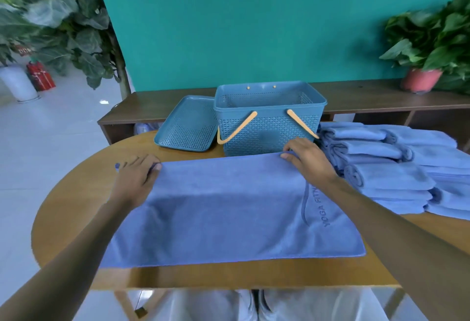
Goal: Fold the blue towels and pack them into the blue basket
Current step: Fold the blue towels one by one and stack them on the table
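Blue towel [223, 208] lies flat, both hands [137, 175] [307, 158] pinching its far corners.

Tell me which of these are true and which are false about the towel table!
1. The blue basket is full of towels. False: no towel shows inside it.
2. One towel lies spread flat on the table. True.
3. The left hand and the right hand each grip a far corner of that towel. True.
4. The basket's lid is on top of the basket. False: it leans against the basket's left side, with its low edge on the table.
5. The pile of towels sits left of the basket. False: it lies to the right.
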